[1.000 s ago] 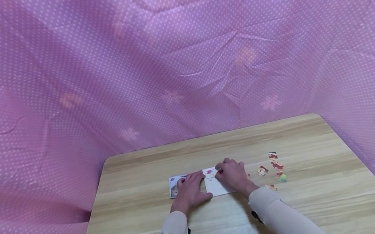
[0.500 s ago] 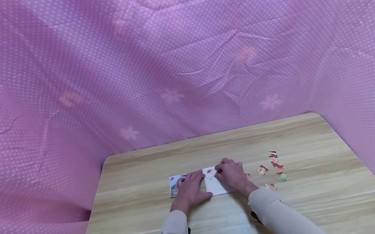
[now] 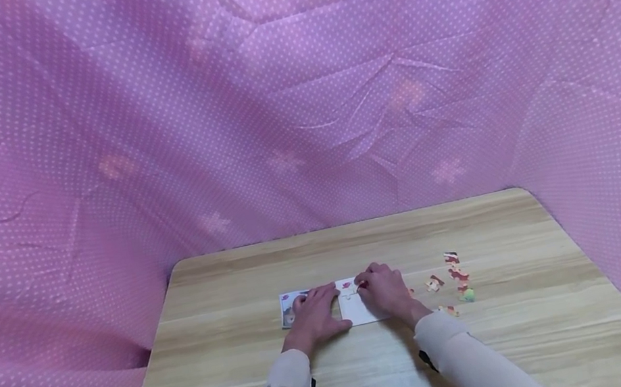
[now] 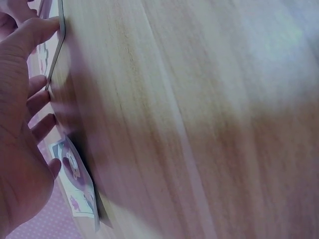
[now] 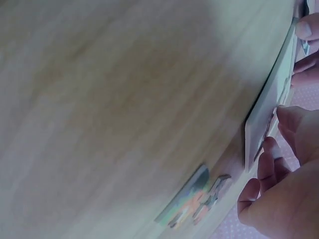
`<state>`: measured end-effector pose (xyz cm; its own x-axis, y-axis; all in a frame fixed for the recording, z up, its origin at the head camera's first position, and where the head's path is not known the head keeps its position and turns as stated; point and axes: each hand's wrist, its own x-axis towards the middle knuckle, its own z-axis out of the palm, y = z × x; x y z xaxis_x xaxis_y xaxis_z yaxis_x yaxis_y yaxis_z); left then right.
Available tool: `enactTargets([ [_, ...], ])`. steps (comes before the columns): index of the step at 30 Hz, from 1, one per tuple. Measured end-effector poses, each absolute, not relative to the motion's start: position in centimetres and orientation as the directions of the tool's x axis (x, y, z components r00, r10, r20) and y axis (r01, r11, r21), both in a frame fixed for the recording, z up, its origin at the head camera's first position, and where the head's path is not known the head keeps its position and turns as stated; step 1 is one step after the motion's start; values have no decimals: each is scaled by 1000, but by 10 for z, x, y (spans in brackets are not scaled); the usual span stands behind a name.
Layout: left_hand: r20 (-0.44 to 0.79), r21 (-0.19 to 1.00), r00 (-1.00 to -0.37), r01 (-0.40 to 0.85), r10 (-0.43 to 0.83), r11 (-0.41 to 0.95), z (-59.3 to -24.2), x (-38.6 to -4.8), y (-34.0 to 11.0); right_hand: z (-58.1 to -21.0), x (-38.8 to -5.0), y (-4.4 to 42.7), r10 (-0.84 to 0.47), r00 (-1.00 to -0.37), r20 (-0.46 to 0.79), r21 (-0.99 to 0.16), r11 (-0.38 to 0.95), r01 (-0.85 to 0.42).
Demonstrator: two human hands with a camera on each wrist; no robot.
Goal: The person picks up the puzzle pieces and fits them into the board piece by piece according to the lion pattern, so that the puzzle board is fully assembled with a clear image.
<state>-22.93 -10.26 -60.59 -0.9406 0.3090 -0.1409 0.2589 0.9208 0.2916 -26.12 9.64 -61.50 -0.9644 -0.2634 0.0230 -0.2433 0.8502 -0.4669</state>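
Observation:
A white puzzle board (image 3: 358,312) lies flat on the table, with a red-and-white piece (image 3: 346,285) at its upper left. My left hand (image 3: 315,314) has its fingers spread and touches the board's left edge; the left wrist view shows that hand (image 4: 22,124) with the thumb against the rim. Over the board's upper right, my right hand (image 3: 387,291) pinches a small puzzle piece mostly hidden by the fingers. In the right wrist view the right hand's (image 5: 286,172) thumb and forefinger meet low over the board (image 5: 261,122).
A picture card (image 3: 288,308) lies partly under my left hand, left of the board. Several loose pieces lie on the right: one alone (image 3: 434,283), a column (image 3: 458,273) beyond it, and another (image 3: 449,310) near the right sleeve. Pink dotted cloth (image 3: 298,120) hangs behind the table.
My right fingertips have shifted very slightly on the board with the small piece. The left hand and the loose pieces look the same.

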Motion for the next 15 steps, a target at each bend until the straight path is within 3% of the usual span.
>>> enactTargets([
  [15, -136, 285, -932, 289, 337, 914, -606, -246, -111, -610, -281, 121, -228, -974, 5, -442, 873, -206],
])
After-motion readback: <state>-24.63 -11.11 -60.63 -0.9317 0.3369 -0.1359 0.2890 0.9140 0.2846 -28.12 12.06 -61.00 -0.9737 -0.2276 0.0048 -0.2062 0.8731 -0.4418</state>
